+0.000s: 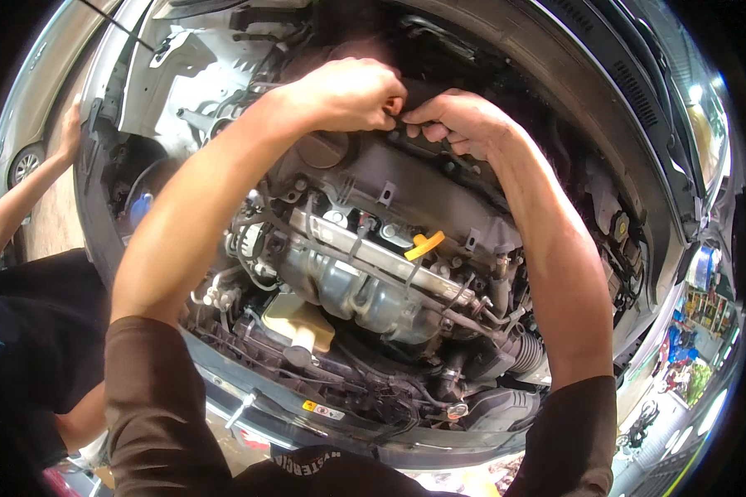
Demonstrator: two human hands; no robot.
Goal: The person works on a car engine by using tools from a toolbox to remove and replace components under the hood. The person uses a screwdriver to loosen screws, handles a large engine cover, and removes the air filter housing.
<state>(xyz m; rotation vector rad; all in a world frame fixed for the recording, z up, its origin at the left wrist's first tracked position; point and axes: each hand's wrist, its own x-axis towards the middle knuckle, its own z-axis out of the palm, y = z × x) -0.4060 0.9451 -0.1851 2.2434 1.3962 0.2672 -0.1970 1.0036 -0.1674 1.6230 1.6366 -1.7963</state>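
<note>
At the back of the engine, near the top of the view, my left hand [360, 95] is closed, fingertips curled down around something small I cannot make out. Just to its right my right hand [456, 123] pinches thumb and index finger at the same dark spot, other fingers bent; what it grips is hidden. Both hands are above the dark engine cover [389, 178]. A round black filler cap [319, 151] lies below my left hand. A yellow dipstick handle [423, 244] stands farther down, beside a silver rail [331, 232].
Another person's hand [70, 124] rests at the car's left edge [93, 166], their dark-clothed body at lower left. A pale reservoir [294, 319] sits low in the engine bay. The front edge [365, 435] crosses the bottom. Another car [37, 124] stands at left; assorted clutter [692, 340] is at right.
</note>
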